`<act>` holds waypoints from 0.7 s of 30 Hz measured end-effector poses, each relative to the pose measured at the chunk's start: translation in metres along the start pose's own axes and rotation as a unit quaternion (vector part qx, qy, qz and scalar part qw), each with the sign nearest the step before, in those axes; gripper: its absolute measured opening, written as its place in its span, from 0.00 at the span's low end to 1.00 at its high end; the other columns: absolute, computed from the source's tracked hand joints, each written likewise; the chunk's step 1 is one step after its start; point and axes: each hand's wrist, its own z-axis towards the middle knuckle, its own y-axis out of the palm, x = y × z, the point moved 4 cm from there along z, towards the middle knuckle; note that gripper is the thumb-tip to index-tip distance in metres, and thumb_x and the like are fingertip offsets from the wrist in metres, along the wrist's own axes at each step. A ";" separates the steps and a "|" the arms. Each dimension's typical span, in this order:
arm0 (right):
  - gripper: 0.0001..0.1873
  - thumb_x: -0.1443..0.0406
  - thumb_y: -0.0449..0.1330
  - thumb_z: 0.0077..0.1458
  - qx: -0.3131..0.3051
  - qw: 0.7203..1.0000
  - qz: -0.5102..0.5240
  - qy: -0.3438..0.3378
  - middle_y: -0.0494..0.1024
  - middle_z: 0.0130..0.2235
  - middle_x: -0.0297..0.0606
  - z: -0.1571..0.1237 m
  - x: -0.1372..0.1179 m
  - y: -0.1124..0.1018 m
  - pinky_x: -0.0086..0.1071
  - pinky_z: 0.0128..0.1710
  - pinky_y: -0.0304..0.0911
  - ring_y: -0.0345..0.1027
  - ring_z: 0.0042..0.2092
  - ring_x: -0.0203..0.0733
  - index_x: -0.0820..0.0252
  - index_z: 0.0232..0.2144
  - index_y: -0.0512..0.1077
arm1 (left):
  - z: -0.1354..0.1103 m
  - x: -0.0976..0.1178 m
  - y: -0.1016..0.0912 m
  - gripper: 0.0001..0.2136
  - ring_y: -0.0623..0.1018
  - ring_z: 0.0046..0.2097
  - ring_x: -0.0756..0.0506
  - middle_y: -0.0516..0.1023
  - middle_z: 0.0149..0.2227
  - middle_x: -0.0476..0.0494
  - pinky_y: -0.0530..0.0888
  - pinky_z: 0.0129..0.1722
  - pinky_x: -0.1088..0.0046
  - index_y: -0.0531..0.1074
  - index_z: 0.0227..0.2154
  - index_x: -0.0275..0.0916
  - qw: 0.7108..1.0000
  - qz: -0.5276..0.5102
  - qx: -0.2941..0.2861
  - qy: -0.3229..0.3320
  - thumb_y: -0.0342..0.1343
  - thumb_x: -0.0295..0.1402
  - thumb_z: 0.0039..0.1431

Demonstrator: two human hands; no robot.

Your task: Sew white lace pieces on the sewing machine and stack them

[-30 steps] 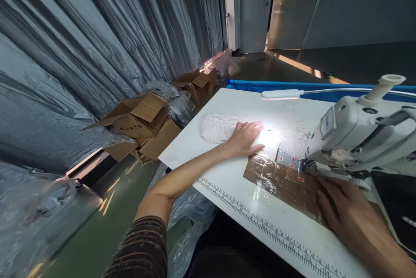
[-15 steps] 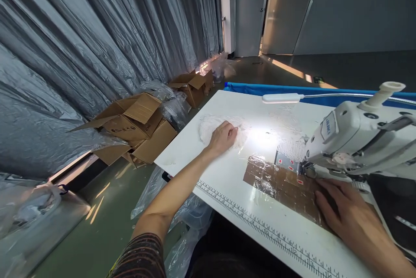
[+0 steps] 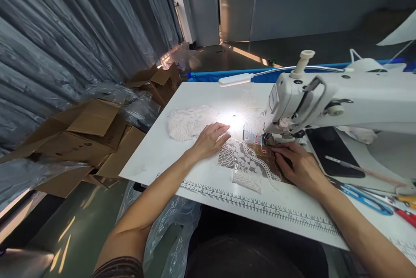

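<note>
White lace [image 3: 248, 158] with a scalloped edge lies over the brown taped sheet [image 3: 269, 158] in front of the sewing machine [image 3: 286, 100]. My left hand [image 3: 210, 140] rests at the lace's upper left edge, with thumb and forefinger apart. Right of the presser foot [image 3: 268, 139], my right hand [image 3: 297, 165] lies on the brown sheet with its fingers stretched toward the foot. Beyond my left hand is a heap of white lace [image 3: 185, 124]. The lamp's glare washes out the tabletop near my left fingertips.
A white lamp [image 3: 235, 80] hangs over the white table [image 3: 146, 152], which has a printed ruler [image 3: 242, 202] along its front. Blue scissors [image 3: 367, 200] and other tools lie at the right, near a black pad [image 3: 338, 158]. Cardboard boxes [image 3: 94, 117] stand on the floor at left.
My left hand has come away from the lace heap toward the machine, its curled fingers now extended. White lace now covers part of the brown sheet. The view has swung right.
</note>
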 end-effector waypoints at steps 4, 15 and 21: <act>0.19 0.61 0.50 0.64 0.009 0.999 0.006 -0.038 0.78 0.45 0.48 0.003 -0.008 -0.004 0.43 0.42 0.73 0.73 0.46 0.51 0.60 0.44 0.79 | 0.002 0.003 0.008 0.16 0.71 0.41 0.45 0.73 0.40 0.44 0.70 0.41 0.66 0.72 0.54 0.43 0.999 0.027 -0.031 -0.023 0.53 0.43 0.69; 0.40 0.54 0.61 0.58 -0.010 0.979 0.186 -0.085 0.67 0.62 0.51 0.000 -0.037 -0.012 0.55 0.60 0.64 0.63 0.62 0.55 0.55 0.69 0.53 | 0.000 0.053 -0.010 0.06 0.72 0.27 0.53 0.77 0.31 0.48 0.68 0.25 0.77 0.69 0.31 0.37 0.979 -0.197 -0.055 0.001 0.56 0.34 0.62; 0.24 0.57 0.59 0.60 -0.217 0.909 0.355 -0.028 0.79 0.50 0.42 -0.005 -0.063 -0.025 0.44 0.54 0.68 0.72 0.52 0.48 0.55 0.57 0.71 | -0.008 0.112 -0.032 0.08 0.73 0.29 0.53 0.75 0.32 0.48 0.70 0.27 0.77 0.71 0.37 0.38 0.937 -0.343 -0.068 0.023 0.62 0.35 0.59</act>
